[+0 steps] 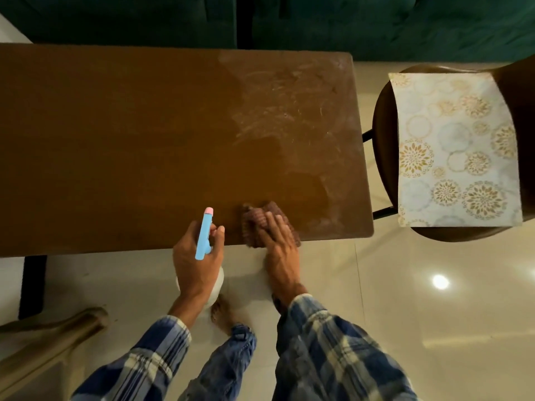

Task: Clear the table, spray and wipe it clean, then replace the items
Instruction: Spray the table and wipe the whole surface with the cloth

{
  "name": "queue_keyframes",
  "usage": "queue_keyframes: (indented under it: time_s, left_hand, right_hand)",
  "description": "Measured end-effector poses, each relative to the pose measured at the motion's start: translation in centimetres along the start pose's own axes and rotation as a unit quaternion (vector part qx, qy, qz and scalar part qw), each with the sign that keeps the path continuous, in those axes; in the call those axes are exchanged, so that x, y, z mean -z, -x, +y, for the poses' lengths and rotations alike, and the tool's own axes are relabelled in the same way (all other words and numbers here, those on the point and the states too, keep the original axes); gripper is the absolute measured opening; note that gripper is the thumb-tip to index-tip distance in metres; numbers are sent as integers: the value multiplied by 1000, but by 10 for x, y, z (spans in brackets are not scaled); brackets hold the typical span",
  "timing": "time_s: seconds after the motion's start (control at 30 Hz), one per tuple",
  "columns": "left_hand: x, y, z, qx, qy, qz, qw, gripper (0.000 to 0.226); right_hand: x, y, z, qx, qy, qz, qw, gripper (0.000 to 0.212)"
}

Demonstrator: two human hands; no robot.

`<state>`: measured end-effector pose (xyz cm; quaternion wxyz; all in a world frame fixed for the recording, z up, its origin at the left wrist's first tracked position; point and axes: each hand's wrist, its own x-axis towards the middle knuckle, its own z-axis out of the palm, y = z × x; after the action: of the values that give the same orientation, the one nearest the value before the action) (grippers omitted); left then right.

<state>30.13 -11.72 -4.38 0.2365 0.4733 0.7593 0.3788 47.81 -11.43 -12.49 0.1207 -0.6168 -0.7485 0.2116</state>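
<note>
Left hand (199, 264): nearest item, off the table's near edge. Closed around the neck of a spray bottle (205, 233); blue head with pink nozzle tip pointing away over the edge, white body mostly hidden below the palm. Forefinger lies by the trigger; whether it presses cannot be told.

Right hand (279, 244): just beside the left, to its right. Held flat with fingers extended, pressing down rather than gripping, on a folded brown ribbed cloth (265, 222). Cloth sits on the table's near edge, toward the near right corner, partly overhanging it.

Table (115, 140): brown top, no items on it. Darker, cleaner patch lies immediately beyond the cloth; pale smeared film covers the far right corner and runs down the right edge. The unwiped area thus lies forward and right of the cloth, nearer the right hand. Judged: wiping under way, next strokes go away from the body.

Chair (382, 157): beyond the table's right edge, carrying a patterned mat (454, 146), apparently set aside.

Green sofa (376, 21): behind the far edge.
</note>
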Motion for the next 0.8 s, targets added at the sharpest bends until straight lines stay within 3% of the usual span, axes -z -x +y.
queue_keyframes:
  time_s: [0.07, 0.2, 0.37, 0.47, 0.53, 0.67, 0.7, 0.8]
  left_hand:
    - [-10, 4, 7, -8, 7, -18, 1000, 11]
    - [-45, 12, 28, -29, 17, -68, 997, 11]
    - [-90, 25, 49, -3, 23, -159, 987, 21]
    - [-101, 25, 53, -7, 13, -175, 984, 34]
    - [-101, 22, 56, -12, 14, -157, 987, 28]
    - [-96, 8, 65, -16, 26, -105, 994, 25]
    - [-95, 1, 67, -16, 25, -93, 995, 24]
    - [-90, -24, 68, -17, 22, -63, 998, 16]
  right_hand:
    - [28, 6, 48, -115, 3, 45, 992, 65]
    - [63, -3, 106, -272, 13, 81, 959, 79]
    - [69, -6, 122, -239, 19, 70, 968, 77]
    - [78, -18, 140, -312, -9, 107, 944, 73]
    - [80, -28, 130, -329, -13, 101, 939, 77]
    - [67, -46, 113, -122, 16, -1, 992, 79]
    - [67, -63, 115, -131, 6, 11, 991, 75]
    - [73, -121, 105, -340, -58, 87, 935, 66]
